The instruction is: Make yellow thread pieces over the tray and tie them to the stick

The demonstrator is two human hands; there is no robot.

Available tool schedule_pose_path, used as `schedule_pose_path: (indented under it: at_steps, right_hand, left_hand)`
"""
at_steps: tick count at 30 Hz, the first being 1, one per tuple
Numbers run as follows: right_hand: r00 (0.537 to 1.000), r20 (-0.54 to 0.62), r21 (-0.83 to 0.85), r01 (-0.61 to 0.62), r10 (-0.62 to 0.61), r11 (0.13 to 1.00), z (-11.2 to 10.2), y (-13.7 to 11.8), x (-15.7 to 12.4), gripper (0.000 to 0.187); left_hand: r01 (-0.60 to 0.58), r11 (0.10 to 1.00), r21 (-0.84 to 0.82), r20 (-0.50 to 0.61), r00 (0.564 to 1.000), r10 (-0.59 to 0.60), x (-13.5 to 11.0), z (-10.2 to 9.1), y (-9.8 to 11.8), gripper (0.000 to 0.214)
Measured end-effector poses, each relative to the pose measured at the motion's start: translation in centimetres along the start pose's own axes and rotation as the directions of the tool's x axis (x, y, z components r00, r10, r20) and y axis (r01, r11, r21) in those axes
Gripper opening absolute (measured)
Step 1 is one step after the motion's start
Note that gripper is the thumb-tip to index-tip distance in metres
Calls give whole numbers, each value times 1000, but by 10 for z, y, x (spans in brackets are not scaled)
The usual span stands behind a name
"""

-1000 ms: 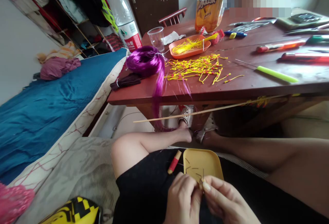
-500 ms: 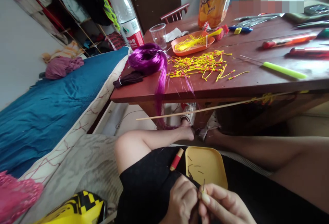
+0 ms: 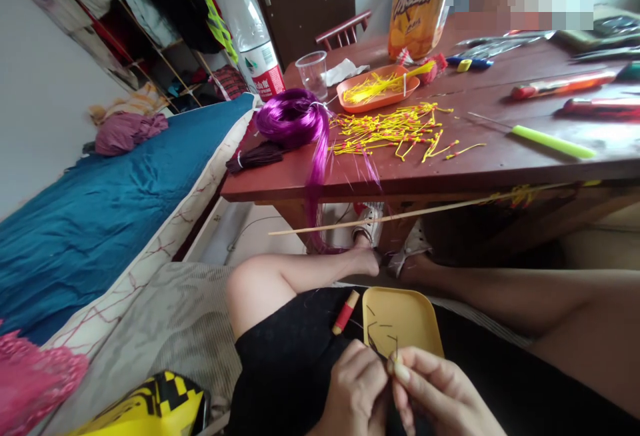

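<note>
Low over the lap, my two hands meet at the fingertips. My right hand (image 3: 443, 386) pinches a short, thin dark strand (image 3: 397, 344) between thumb and forefinger, its tip pointing up, with a trace of yellow at its base. My left hand (image 3: 356, 383) is curled closed right beside it; its fingertips are hidden, so what it grips does not show. A yellow tray (image 3: 410, 313) rests on the lap just beyond, with several short dark strands in it. Left of the tray lies a spool of red thread (image 3: 345, 315) on the black cloth.
On the red table (image 3: 440, 163) are a purple thread bundle (image 3: 295, 119), several knotted yellow cords (image 3: 390, 129), an orange dish (image 3: 377, 103) and a green-handled needle tool (image 3: 553, 143). A thin wooden stick (image 3: 350, 223) juts along the table's front edge. A plastic cup (image 3: 313, 73) and bottles stand behind.
The whole view has shifted slightly to the right and down. Both hands stay together at the dark strand, with the fingers barely moved.
</note>
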State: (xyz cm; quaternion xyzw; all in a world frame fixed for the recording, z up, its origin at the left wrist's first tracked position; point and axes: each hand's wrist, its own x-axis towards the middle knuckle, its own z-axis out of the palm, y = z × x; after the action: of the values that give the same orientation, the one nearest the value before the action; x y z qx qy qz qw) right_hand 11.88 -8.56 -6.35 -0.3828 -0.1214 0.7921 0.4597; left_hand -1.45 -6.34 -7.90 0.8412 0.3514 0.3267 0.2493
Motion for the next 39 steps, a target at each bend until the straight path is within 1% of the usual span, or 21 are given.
schedule_pose_path:
  at_steps: [1,2,4,5,7,9,11,13,15,17,19,23,27,30,35,37,39]
  right_hand:
    - [1000,-1,-39,29,-29,999,-3,0,4,36]
    - [998,-13,-74,61,-62,995,-7,1,7,37]
    - [993,-54,-106,100,-106,989,-13,2,12,36]
    - [991,-76,-101,98,-105,990,-16,4,14,35]
    - [991,-114,-79,57,-66,995,-20,6,15,34]
    - [990,-138,-69,23,-32,997,-21,9,14,33]
    - [989,-146,-83,16,-28,996,-19,10,14,31]
    - [989,-136,-131,47,-65,990,-17,10,13,30]
    - [984,-119,-191,106,-131,976,-13,8,13,30]
    - [978,-102,-236,155,-184,959,-10,7,12,28]
    - [972,-104,-266,176,-210,948,-9,7,12,28]
    - [962,-139,-314,181,-233,932,-9,7,13,30]
    - [962,-187,-279,141,-197,950,-4,4,10,36]
    - [970,-181,-240,115,-161,964,2,1,9,40]
    - [977,-145,-252,115,-155,961,2,-1,10,43]
    - [976,-139,-248,131,-169,960,0,0,11,41]
    - [973,-133,-224,159,-191,962,-3,1,11,38]
  left_hand:
    - [81,996,-35,66,995,-79,3,-4,2,27]
    - [168,983,-75,125,979,-158,7,-7,3,24]
    - [323,934,-152,215,933,-288,12,-13,6,15]
    - [383,905,-184,241,910,-336,14,-14,7,11]
    - [448,865,-224,253,884,-392,16,-15,9,6]
    - [483,842,-241,228,872,-434,17,-15,10,7]
    - [530,804,-268,200,847,-492,19,-15,12,9]
    - [569,767,-296,179,822,-540,23,-16,13,11]
    - [569,770,-288,160,821,-547,28,-17,14,12]
    - [529,820,-220,127,849,-514,31,-19,13,13]
    - [470,873,-131,106,882,-459,33,-19,12,16]
    - [361,933,7,33,932,-361,32,-16,11,19]
    - [241,965,100,-92,968,-232,28,-11,12,19]
    - [188,976,113,-128,977,-174,27,-9,12,17]
    - [188,978,93,-139,975,-175,30,-7,10,16]
    - [211,975,65,-141,970,-201,30,-7,10,16]
    - [295,955,-11,-119,948,-294,30,-7,9,16]
